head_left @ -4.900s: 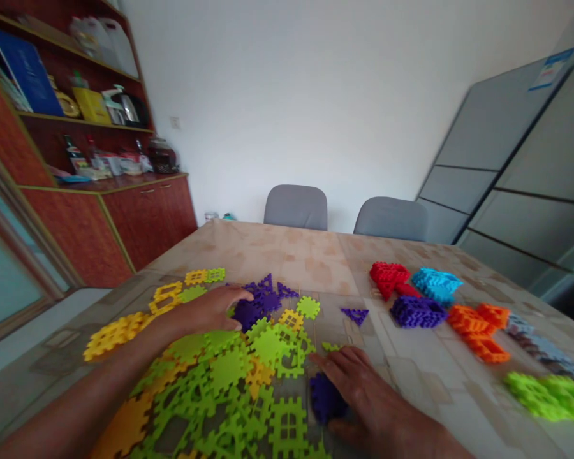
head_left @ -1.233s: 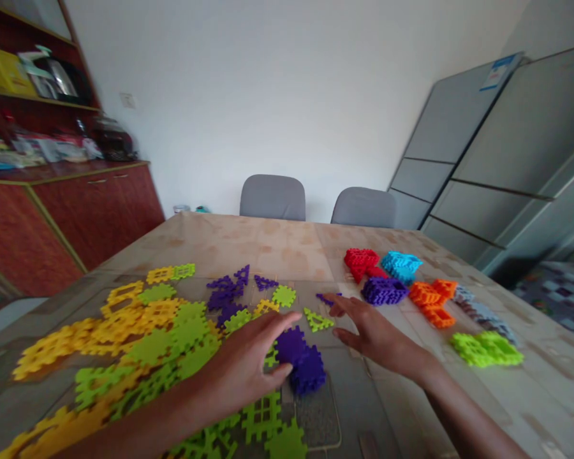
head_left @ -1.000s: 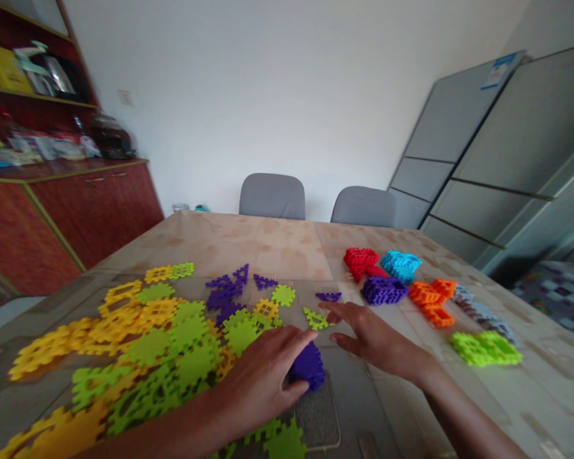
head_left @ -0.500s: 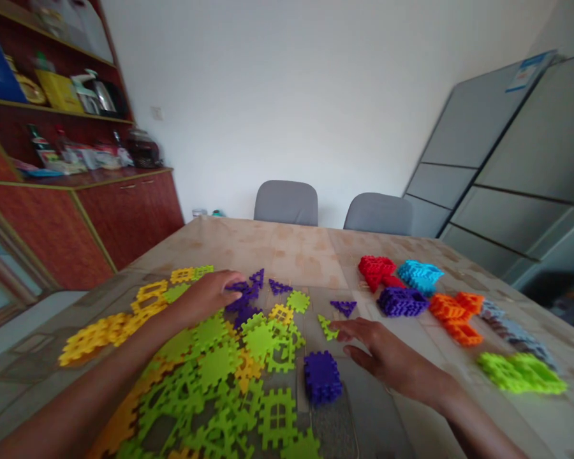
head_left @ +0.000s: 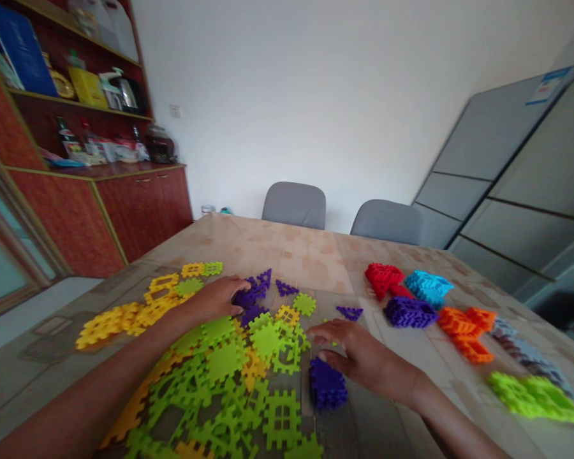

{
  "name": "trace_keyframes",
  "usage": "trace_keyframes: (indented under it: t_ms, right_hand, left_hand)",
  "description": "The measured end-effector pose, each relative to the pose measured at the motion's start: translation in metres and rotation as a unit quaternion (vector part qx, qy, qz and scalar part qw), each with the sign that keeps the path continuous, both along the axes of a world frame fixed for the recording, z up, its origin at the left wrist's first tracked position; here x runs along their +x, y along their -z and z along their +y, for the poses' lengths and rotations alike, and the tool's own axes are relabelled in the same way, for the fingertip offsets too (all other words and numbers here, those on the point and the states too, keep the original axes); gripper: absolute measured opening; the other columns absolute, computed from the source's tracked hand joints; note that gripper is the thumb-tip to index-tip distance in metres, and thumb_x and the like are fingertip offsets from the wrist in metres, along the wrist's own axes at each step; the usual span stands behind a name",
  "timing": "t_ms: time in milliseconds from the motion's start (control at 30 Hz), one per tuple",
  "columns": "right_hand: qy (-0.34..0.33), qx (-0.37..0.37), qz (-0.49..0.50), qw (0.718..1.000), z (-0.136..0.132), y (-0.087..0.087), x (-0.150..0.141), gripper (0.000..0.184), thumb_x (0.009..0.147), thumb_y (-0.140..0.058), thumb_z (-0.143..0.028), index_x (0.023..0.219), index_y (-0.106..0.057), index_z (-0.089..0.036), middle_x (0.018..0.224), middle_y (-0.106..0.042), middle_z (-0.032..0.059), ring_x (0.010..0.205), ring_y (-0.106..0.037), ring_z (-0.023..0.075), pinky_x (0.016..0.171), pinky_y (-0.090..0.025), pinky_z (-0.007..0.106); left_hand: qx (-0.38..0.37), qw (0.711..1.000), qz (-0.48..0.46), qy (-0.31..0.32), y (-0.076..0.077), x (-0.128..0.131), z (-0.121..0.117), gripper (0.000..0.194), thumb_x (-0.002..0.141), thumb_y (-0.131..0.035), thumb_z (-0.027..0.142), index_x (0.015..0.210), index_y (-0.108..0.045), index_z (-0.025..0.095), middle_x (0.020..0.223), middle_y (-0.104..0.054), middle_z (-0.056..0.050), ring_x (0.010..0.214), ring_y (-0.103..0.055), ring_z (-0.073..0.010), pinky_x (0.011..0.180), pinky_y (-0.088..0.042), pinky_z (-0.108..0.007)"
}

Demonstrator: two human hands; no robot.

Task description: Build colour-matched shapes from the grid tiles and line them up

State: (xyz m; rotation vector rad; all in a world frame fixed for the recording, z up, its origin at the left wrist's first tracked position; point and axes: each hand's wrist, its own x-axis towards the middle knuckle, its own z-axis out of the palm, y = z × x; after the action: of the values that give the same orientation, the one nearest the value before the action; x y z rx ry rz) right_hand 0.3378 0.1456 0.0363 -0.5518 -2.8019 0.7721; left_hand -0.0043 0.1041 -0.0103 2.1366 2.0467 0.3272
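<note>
My left hand (head_left: 222, 298) reaches over the left pile, its fingers and thumb curled onto purple interlocking building pieces (head_left: 256, 292). The fingertips are partly hidden behind those pieces. My right hand (head_left: 351, 347) is stretched out with thumb and fingers apart and nothing between them. It hovers at the far end of a stack of purple square pieces (head_left: 329, 386); whether the thumb touches it I cannot tell. A small green piece is mostly covered by this hand. A purple triangular piece (head_left: 349, 312) lies just beyond, and another purple triangle (head_left: 286, 288) lies nearer my left hand.
Loose green pieces (head_left: 224, 360) spread across the near left, mixed with yellow ones. A yellow row (head_left: 110, 324) lies farther left. On the right sit sorted groups: red (head_left: 383, 278), blue (head_left: 428, 287), purple (head_left: 410, 312), orange (head_left: 466, 325), grey (head_left: 526, 350) and green (head_left: 536, 395). Two chairs (head_left: 294, 204) stand behind the table.
My right hand has moved left and nearer, from the small green piece to above the purple stack. The left hand has stayed at the purple pieces. The whole view has shifted slightly.
</note>
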Motion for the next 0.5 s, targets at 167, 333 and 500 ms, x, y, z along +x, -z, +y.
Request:
trace_keyframes:
  t_ms: [167, 333, 500]
  right_hand:
    - [-0.106, 0.054, 0.004, 0.993, 0.005, -0.009, -0.048, 0.039, 0.088, -0.053, -0.008, 0.125, -0.060, -0.021, 0.122, -0.066, 0.0088, 0.116, -0.058, 0.0214, 0.100, -0.043, 0.035]
    - [-0.181, 0.125, -0.019, 0.975, 0.006, 0.000, -0.095, 0.040, 0.087, -0.053, -0.006, 0.124, -0.061, -0.020, 0.130, -0.062, 0.0094, 0.122, -0.053, 0.0217, 0.105, -0.038, 0.037]
    - [-0.198, 0.162, -0.056, 0.965, 0.006, 0.010, -0.114, 0.038, 0.083, -0.059, -0.010, 0.118, -0.065, -0.020, 0.123, -0.066, 0.0084, 0.116, -0.055, 0.0228, 0.102, -0.041, 0.038]
  left_hand:
    - [-0.010, 1.000, 0.027, 0.012, -0.005, 0.004, -0.001, 0.039, 0.075, -0.072, 0.018, 0.113, -0.063, 0.016, 0.116, -0.065, -0.009, 0.110, -0.059, -0.0264, 0.097, -0.044, -0.040]
    - [-0.012, 0.998, 0.055, 0.004, -0.006, 0.007, -0.003, 0.028, 0.081, -0.073, 0.027, 0.105, -0.064, 0.015, 0.110, -0.063, -0.007, 0.106, -0.058, -0.0257, 0.094, -0.044, -0.044]
    - [-0.006, 0.998, 0.063, -0.014, -0.006, 0.002, -0.005, 0.024, 0.084, -0.072, 0.033, 0.098, -0.063, 0.015, 0.105, -0.062, -0.006, 0.101, -0.058, -0.0240, 0.090, -0.047, -0.043]
